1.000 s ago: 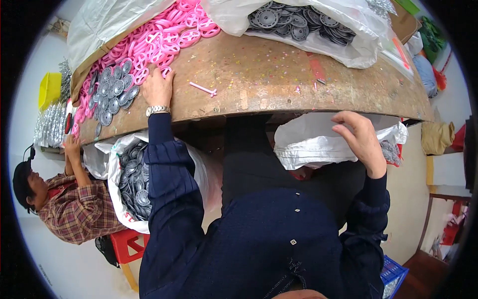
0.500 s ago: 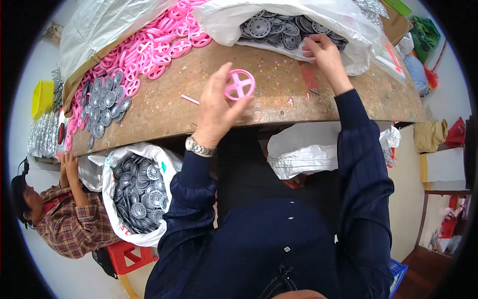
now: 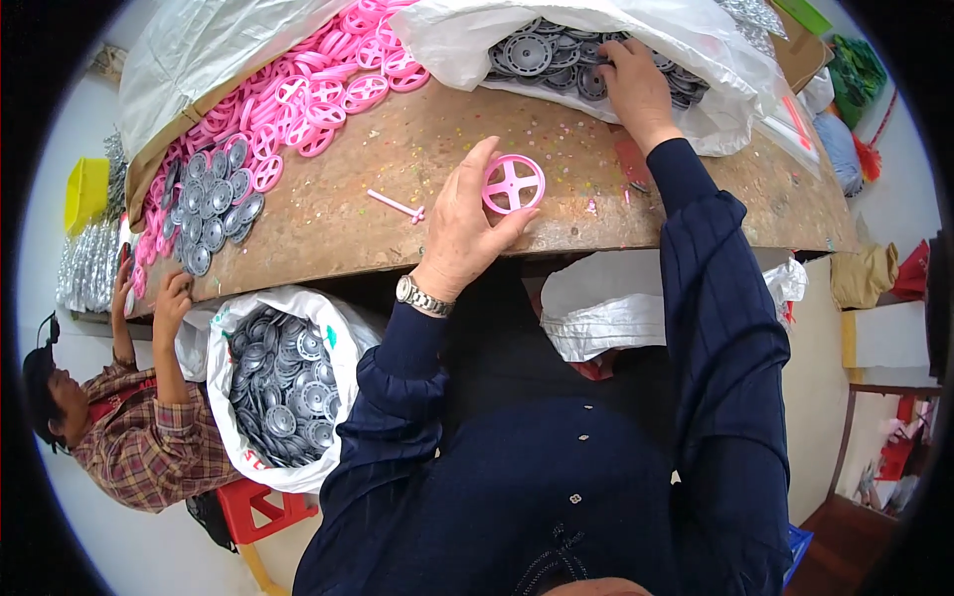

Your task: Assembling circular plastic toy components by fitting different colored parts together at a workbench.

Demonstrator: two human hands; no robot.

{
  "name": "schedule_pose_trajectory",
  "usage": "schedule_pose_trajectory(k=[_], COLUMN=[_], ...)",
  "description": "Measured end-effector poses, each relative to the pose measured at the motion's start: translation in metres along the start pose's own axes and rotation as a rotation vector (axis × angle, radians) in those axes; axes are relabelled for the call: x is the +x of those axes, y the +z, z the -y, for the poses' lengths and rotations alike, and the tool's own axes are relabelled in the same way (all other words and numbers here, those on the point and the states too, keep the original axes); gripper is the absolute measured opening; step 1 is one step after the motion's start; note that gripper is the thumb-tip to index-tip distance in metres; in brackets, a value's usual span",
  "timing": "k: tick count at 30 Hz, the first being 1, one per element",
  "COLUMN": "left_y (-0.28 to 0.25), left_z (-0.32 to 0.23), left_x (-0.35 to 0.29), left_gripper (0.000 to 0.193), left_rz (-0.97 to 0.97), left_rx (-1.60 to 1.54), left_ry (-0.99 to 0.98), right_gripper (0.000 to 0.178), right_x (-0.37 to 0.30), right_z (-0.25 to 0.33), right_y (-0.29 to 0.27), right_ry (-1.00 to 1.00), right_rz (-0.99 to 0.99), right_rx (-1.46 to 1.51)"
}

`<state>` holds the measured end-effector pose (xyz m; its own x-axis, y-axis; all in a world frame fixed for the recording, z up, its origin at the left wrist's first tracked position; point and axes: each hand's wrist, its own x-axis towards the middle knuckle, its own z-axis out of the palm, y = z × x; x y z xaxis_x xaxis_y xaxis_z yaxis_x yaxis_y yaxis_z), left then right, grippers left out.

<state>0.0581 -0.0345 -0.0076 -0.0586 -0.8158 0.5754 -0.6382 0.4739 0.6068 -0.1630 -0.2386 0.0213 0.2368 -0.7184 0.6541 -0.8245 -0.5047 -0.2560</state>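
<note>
One flecked table (image 3: pixel 388 149), one red stool (image 3: pixel 231 509): left hand (image 3: pixel 462 226) clasps pink wheel (image 3: pixel 513 185), right hand (image 3: pixel 642 91), grip unclear.

Bright, even room light, its source out of view.
From where I stand, foil (image 3: pixel 87 278) glints at far left, the white sack (image 3: pixel 442 48) shines pale at top centre, shadow darkens beneath the table's (image 3: pixel 417 129) bowed edge, and black fills the corners.
</note>
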Motion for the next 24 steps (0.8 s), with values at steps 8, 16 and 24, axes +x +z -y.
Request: schedule_pose_trajectory(k=[8, 16, 24], left_y=[0.001, 0.010, 0.019], left_z=[0.001, -0.012, -0.037], left_x=[0.000, 0.001, 0.003], left_gripper=[0.086, 0.089, 0.091], left_rz=[-0.005, 0.009, 0.013], left_rx=[0.020, 0.018, 0.011], left_ry=[0.034, 0.062, 0.259], right_gripper=[0.016, 0.020, 0.017], right_x=[-0.017, -0.072, -0.119], right_z=[0.003, 0.044, 0.084], right_y=[-0.044, -0.091, -0.088], right_ry=[-0.034, 0.553, 0.604], right_rz=[-0.060, 0.437, 0.522], right_rx=[0.032, 1.054, 1.207])
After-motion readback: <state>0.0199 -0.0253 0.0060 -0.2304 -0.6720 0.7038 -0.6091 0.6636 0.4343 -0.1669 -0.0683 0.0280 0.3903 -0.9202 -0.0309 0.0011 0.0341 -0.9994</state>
